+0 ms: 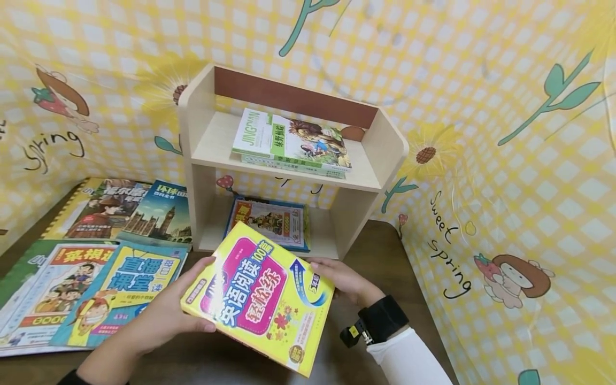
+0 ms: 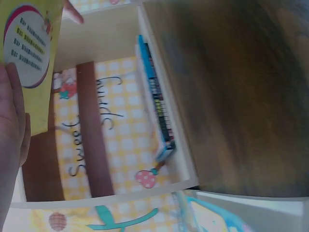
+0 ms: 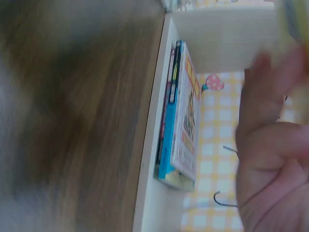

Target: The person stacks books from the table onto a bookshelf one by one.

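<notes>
Right hand (image 3: 270,169) large at 4 o'clock, fingers blurred, reaching toward 2 o'clock. Yellow item (image 3: 302,19) there, blurred, cut off by frame edge. Pale shelf (image 3: 222,41) seen sideways, side wall at 1 o'clock. Book stack (image 3: 186,116) near centre, on shelf's board, apart from hand; spines toward 9 o'clock, one blue. Yellow-checked cloth (image 3: 212,159) behind, strawberry print. Dark wooden surface (image 3: 72,121) at 9 o'clock.

Between the fingers (image 1: 201,324), the yellow book (image 1: 274,289) reads "英语阅读100篇" and "轻松练". Beyond them, a white-and-green book (image 1: 293,140) shows "JINGDIAN" and "绿野仙踪". Left of the fingers, a blue book (image 1: 126,291) reads "直播课堂"; to their right, the checked backdrop (image 1: 520,176) says "Sweet Spring".
</notes>
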Action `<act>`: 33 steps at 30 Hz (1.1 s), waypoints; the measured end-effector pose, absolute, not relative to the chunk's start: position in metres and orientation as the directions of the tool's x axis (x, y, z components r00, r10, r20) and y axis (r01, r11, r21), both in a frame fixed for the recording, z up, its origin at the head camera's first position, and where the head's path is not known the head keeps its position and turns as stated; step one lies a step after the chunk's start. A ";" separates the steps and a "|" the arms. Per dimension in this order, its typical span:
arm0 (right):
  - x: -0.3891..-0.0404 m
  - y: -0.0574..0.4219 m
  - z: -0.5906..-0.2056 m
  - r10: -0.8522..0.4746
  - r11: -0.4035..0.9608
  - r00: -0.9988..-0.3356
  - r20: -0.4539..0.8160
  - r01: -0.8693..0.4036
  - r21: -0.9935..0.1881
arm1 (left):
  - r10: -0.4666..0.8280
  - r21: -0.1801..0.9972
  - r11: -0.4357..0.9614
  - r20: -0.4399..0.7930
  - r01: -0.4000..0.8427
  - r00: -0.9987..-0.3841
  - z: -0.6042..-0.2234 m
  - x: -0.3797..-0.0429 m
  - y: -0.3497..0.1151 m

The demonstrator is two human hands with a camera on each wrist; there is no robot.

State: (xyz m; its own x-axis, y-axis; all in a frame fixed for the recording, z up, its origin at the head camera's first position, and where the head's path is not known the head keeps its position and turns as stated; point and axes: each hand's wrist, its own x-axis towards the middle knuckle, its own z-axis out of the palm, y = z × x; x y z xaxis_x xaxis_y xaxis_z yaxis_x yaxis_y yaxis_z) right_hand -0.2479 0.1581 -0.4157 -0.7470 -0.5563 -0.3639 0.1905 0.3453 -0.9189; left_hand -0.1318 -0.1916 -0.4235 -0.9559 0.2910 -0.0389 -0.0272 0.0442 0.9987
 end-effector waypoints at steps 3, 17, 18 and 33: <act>-0.239 0.155 -0.415 -0.528 0.205 -0.786 -0.322 0.251 -0.946 | 0.232 0.997 0.073 -0.027 -0.010 -0.972 -0.417 -0.127 -0.189; -0.170 0.119 -0.380 -0.320 -0.033 -0.933 -0.166 0.187 -0.982 | 0.005 0.986 0.149 0.068 0.068 -0.998 -0.401 -0.118 -0.179; -0.165 0.117 -0.379 -0.324 -0.038 -0.933 -0.155 0.176 -0.984 | -0.004 0.987 0.143 0.070 0.069 -0.998 -0.401 -0.117 -0.178; -0.139 0.122 -0.381 -0.369 0.015 -0.921 0.125 -0.141 -0.990 | -0.107 0.986 0.153 0.081 0.064 -0.991 -0.390 -0.107 -0.165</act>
State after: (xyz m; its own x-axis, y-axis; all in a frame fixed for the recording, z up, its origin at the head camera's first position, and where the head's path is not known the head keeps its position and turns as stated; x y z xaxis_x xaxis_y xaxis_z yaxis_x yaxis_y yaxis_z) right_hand -0.1386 0.1222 -0.3807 -0.9207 -0.3695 0.1255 -0.1409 0.0150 -0.9899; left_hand -0.1070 -0.1647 -0.3898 -0.9909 -0.1073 0.0813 0.0643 0.1535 0.9861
